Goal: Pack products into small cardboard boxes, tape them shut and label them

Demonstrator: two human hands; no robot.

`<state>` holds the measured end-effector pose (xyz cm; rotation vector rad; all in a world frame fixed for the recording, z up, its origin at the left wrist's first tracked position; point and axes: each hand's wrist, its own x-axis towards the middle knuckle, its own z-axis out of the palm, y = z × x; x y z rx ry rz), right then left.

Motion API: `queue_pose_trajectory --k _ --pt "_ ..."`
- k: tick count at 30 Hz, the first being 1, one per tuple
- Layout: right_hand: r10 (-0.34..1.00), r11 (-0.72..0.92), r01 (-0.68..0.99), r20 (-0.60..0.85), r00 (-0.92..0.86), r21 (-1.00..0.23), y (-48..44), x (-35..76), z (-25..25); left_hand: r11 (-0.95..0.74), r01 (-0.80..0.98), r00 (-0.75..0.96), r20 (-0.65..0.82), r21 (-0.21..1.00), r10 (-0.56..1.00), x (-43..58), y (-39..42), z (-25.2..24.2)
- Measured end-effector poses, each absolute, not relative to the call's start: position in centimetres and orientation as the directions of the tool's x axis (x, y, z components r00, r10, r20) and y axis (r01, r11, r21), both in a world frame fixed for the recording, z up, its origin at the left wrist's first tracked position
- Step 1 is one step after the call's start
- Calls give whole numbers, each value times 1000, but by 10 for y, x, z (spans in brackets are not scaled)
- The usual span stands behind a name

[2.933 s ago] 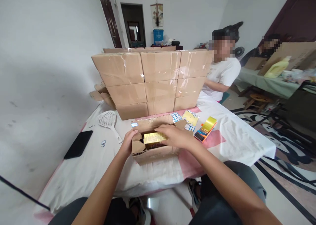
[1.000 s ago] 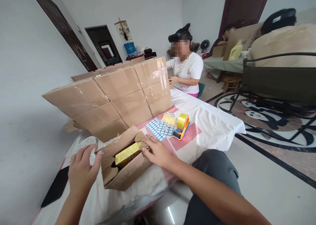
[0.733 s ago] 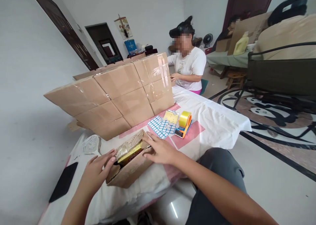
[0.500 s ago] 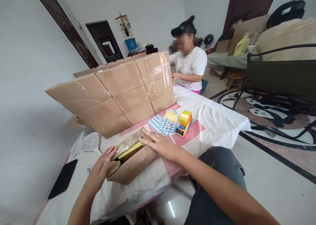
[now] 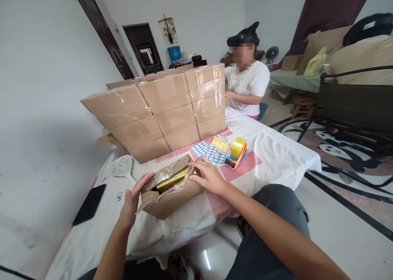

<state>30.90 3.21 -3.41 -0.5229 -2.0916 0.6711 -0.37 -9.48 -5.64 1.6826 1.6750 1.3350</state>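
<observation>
On the table in front of me is a small open cardboard box (image 5: 173, 202) with torn upper edges. Inside it, something yellow (image 5: 172, 180), printed and flat-sided, shows through the opening. My left hand (image 5: 132, 200) lies along the box's left end, fingers stretched and thumb apart. At the right end, my right hand (image 5: 210, 177) grips the rim with bent fingers, its thumb by the opening. Clear tape glints on the raised far flap (image 5: 168, 169). Just beyond my right hand are blue-bordered label sheets (image 5: 211, 151) and a tape dispenser (image 5: 237, 152) with yellowish tape.
A wall of stacked, taped cardboard boxes (image 5: 172, 112) rises behind the box. To the left lie a white slotted strainer (image 5: 122, 166), a black flat device (image 5: 89, 204) and a small ring-like item (image 5: 119, 196). Across the table sits a person (image 5: 248, 83) wearing a headset.
My view has shifted, so the scene sits further right. The box's near side and torn left flap have spread outward. My right hand's fingers have drawn in at the rim.
</observation>
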Motion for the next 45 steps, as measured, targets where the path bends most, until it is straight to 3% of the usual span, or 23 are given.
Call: queue_pose_trajectory --k 3,5,10,13,16,18,20,22,27,35,37,40,43,45 --pt "600 750 118 595 -535 -651 30 303 -34 -210 294 -221 280 932 934 2 -95 -56" --pt "656 706 139 569 -496 -694 28 296 -36 -216 258 -268 284 942 920 4 -93 -57" --pt "770 611 124 549 -326 -782 24 282 -46 -230 463 -285 389 856 876 9 -96 -54" --pt "833 528 108 488 -261 -843 22 280 -50 -334 692 -211 622 639 754 17 -106 -46" --pt "870 450 88 413 -270 -889 22 280 -51 -341 915 25 811 217 585 30 -114 -35" --pt "864 452 83 413 -289 -888 22 281 -50 -346 938 250 742 -26 622 41 -114 -29" --pt "848 482 94 437 -299 -871 22 283 -49 -384 915 380 591 -126 711 50 -110 -25" --pt "823 524 115 467 -323 -844 22 286 -49 -380 913 398 511 -146 762 56 -104 -25" --pt "747 618 137 524 -409 -774 20 294 -55 -325 939 336 513 -114 790 51 -100 -33" --pt "699 665 200 504 -507 -720 13 316 -47 -368 907 421 455 -205 785 38 -103 -41" --pt "718 680 244 560 -414 -691 22 330 -42 -371 900 436 479 -229 762 39 -101 -41" --pt "803 575 315 595 -38 -755 52 365 -38 -345 898 440 524 -274 729 40 -100 -40" --pt "867 299 100 314 386 -949 87 405 -44 -320 900 433 523 -295 735 40 -101 -40" --pt "885 180 -63 134 446 -982 107 424 -54 -315 910 412 490 -271 768 40 -101 -40"
